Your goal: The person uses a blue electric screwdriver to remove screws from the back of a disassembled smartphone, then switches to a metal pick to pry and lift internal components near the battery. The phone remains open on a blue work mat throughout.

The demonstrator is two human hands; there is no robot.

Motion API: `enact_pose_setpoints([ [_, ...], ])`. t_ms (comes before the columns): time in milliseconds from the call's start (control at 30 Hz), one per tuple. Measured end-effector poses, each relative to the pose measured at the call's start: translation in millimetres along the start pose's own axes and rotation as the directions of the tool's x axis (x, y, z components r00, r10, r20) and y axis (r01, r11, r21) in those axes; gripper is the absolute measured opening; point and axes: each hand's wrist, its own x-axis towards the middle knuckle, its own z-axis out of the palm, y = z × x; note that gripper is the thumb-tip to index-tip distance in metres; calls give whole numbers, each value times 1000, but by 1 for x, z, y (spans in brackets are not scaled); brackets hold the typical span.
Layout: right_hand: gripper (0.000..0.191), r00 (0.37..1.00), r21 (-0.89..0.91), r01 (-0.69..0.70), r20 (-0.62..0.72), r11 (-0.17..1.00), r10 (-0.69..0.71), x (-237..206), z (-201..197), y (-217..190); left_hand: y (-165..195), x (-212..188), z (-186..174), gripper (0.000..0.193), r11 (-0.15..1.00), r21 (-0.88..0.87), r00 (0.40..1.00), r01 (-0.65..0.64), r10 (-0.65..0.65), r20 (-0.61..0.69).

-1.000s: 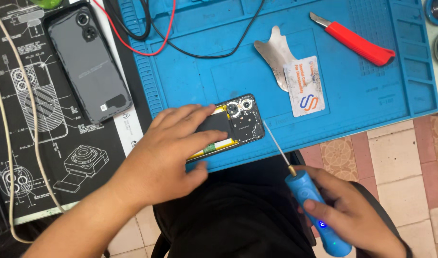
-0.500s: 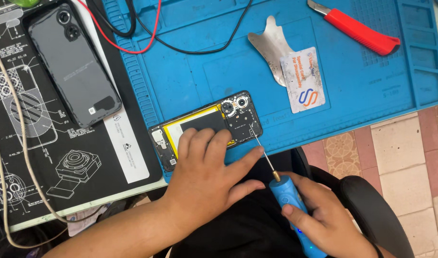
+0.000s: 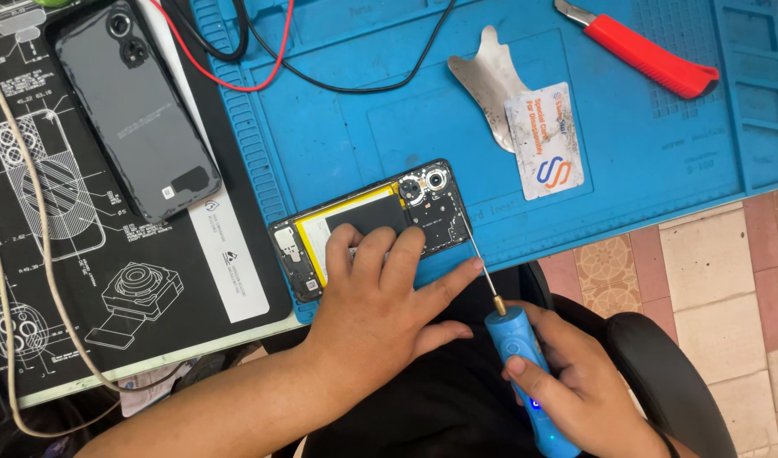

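At the near edge of the blue mat (image 3: 338, 127) lies the opened phone (image 3: 368, 225), thin, light and fragile inside. His left hand (image 3: 380, 305) presses flat on it; at four o'clock the right hand (image 3: 567, 382) grips the blue screwdriver (image 3: 520, 356). Better to hold its edges.

I see a grey phone back cover (image 3: 134, 110) at the upper left, lying on a black mat (image 3: 58, 280) with white drawings. On the blue work mat (image 3: 660, 153), a red knife (image 3: 639, 49) sits upper right, a metal pry tool (image 3: 486, 85) and a white card (image 3: 543, 140) near the centre, with red and black wires (image 3: 279, 68) along the top.
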Motion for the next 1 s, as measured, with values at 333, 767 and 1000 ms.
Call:
enact_pose_setpoints([
  [333,63,1000,-4,-19,-19,1000,19,0,0,-9,4,2,6,78,999,42,999,29,-28,-20],
  [767,56,988,-162,150,-22,975,-156,10,2,-18,3,1,6,84,998,0,997,57,-57,-50],
  [1000,57,992,-68,116,-38,991,-119,17,7,-17,4,4,7,85,998,-2,996,71,-71,-59],
])
